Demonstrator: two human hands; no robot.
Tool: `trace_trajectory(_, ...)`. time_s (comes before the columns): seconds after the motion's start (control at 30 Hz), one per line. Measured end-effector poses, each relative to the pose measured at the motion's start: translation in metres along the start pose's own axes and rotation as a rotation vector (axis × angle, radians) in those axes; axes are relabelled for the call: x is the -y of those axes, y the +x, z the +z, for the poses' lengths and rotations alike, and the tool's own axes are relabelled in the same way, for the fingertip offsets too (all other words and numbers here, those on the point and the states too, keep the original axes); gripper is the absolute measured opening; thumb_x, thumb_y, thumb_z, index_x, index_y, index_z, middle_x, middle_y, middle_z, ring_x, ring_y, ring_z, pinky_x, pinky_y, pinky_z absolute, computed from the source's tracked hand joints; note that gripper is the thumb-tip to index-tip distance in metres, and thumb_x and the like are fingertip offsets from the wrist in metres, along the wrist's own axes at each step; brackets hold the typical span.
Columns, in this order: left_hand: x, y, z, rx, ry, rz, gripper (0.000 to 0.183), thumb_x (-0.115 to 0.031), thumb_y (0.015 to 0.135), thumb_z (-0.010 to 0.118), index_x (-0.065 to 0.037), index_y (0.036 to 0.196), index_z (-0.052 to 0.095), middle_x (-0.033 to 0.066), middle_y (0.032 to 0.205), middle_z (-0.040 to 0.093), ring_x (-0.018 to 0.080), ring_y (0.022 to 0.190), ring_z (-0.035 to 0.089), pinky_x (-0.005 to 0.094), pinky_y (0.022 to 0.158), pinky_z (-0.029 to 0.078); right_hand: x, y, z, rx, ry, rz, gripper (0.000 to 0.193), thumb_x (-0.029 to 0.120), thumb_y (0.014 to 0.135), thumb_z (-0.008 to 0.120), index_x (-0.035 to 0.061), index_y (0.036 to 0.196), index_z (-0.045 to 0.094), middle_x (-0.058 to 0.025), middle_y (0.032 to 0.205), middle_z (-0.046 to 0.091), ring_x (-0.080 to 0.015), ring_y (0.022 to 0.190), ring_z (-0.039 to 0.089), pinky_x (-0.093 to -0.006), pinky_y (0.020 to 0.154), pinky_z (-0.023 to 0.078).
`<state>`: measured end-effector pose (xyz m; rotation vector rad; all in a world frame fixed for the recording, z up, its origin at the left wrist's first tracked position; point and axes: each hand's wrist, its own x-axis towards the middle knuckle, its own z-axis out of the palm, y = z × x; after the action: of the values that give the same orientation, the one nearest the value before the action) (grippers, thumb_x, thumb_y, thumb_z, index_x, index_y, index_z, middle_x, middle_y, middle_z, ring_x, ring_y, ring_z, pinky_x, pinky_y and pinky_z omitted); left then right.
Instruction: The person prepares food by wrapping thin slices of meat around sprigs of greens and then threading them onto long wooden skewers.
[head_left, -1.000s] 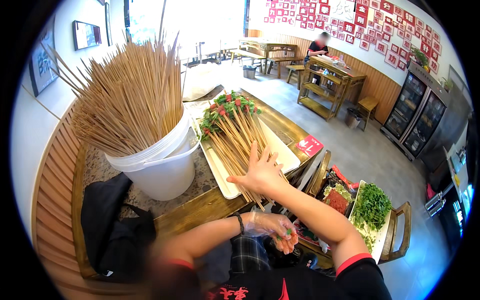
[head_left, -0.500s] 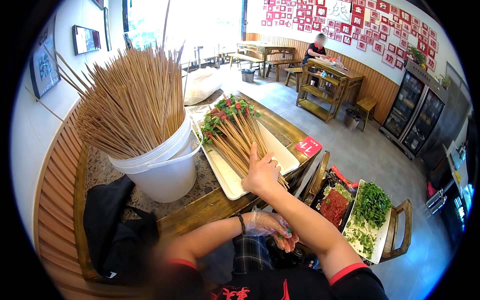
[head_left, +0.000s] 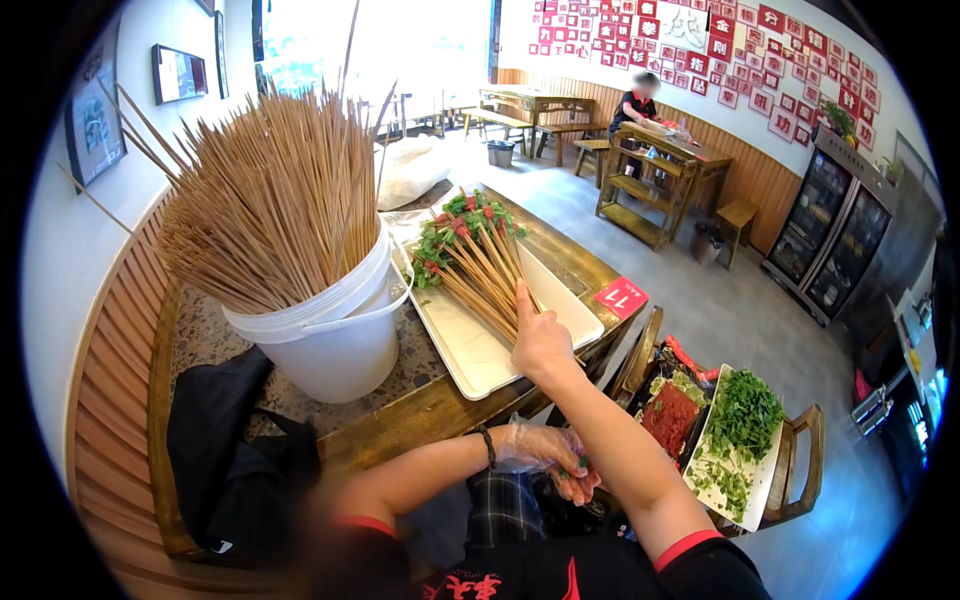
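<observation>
On the table, a cream tray point(head_left: 472, 377) holds loaded skewers point(head_left: 480, 275) whose far ends carry red meat wrapped in green leaves. My bare right hand point(head_left: 542, 345) is at the near ends of their sticks, index finger stretched along them and the other fingers curled against them. Low in front of my body, my left hand point(head_left: 545, 450) wears a clear plastic glove. Its fingers are closed, and a bit of green shows at them; what they hold is mostly hidden.
A white bucket point(head_left: 345, 350) packed with bare bamboo sticks point(head_left: 270, 200) stands left of the tray. At right, a chair point(head_left: 800, 470) supports a tray of chopped greens point(head_left: 745, 410) beside red minced meat point(head_left: 668, 415). A black bag point(head_left: 225, 450) lies near left. Another person point(head_left: 632, 105) sits far back.
My right hand has shifted slightly right, and its spread fingers have drawn in except the index. The skewer sticks lie closer together. My left hand stays about where it was.
</observation>
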<state>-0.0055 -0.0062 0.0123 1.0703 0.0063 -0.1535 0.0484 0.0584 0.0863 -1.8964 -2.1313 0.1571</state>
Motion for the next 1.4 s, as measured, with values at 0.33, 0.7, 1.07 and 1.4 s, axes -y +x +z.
trace_trajectory(0.33,0.008,0.006,-0.009,0.025,-0.029,-0.044,0.036,-0.018,0.08,0.062,0.004,0.104,0.049,0.0183,0.101,0.058,0.0258,0.092,0.06,0.0288,0.075,0.051,-0.023,0.02,-0.042,-0.148,0.231,-0.056,0.085,0.002,0.063,0.052,0.01,0.137,0.012,-0.0277,0.082,0.058,-0.0403,0.073,0.059,-0.0446,0.069,0.047)
trace_trajectory(0.7,0.013,0.007,-0.016,0.032,-0.03,-0.038,0.04,-0.022,0.08,0.063,0.004,0.106,0.049,0.0178,0.102,0.058,0.0262,0.093,0.06,0.0307,0.076,0.052,-0.046,0.014,-0.047,0.851,2.091,0.092,0.05,0.004,0.069,0.048,-0.0044,0.116,0.035,-0.0158,0.087,0.049,-0.0161,0.061,0.048,-0.0279,0.053,0.044)
trace_trajectory(1.07,0.019,0.008,-0.014,0.029,-0.008,-0.119,0.029,-0.006,0.083,0.051,0.006,0.108,0.047,0.0189,0.104,0.057,0.0267,0.094,0.06,0.0313,0.077,0.051,-0.036,0.01,0.023,1.116,2.392,0.105,0.057,0.016,0.076,0.045,-0.0003,0.128,0.029,-0.0248,0.103,0.044,-0.0187,0.073,0.045,-0.029,0.063,0.044)
trace_trajectory(1.4,0.019,0.009,-0.013,0.043,0.011,-0.121,0.027,-0.009,0.084,0.053,0.004,0.107,0.048,0.0164,0.103,0.057,0.0243,0.094,0.06,0.0292,0.077,0.051,-0.048,0.017,0.02,0.928,2.223,0.147,0.058,0.019,0.075,0.048,-0.0023,0.126,0.031,-0.0275,0.108,0.045,-0.024,0.075,0.052,-0.0345,0.067,0.049)
